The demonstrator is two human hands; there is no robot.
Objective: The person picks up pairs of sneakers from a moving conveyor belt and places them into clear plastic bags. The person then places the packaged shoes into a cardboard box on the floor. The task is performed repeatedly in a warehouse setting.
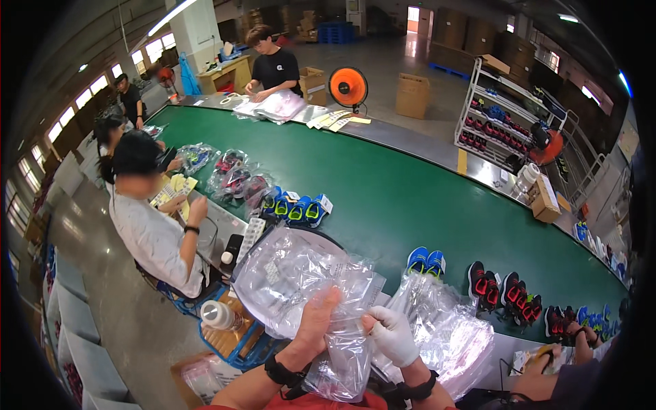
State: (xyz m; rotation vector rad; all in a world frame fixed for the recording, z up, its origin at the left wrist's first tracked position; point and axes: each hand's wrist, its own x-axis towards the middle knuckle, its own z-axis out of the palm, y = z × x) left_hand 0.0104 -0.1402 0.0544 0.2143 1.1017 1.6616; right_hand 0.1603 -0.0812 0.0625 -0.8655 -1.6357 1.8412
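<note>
My left hand (pixel 314 321) is bare and closed on a clear plastic bag (pixel 339 362) that hangs down in front of me. My right hand (pixel 393 336), in a white glove, pinches the same bag near its upper right edge. Just beyond my left hand, a round tub holds loose plastic bags (pixel 287 263). Past my right hand lies a heap of clear bags (pixel 437 321). A pair of blue shoes (pixel 426 262) with green lining stands beyond that heap. My left fingertips are partly hidden by the plastic.
The green conveyor belt (pixel 383 198) carries more blue shoes (pixel 297 208), bagged shoes (pixel 236 178) and red-black shoes (pixel 484 285). A co-worker (pixel 154 225) sits at left near a bottle (pixel 217 314). Another person's hands (pixel 581 338) work at right. An orange fan (pixel 348 86) stands across the belt.
</note>
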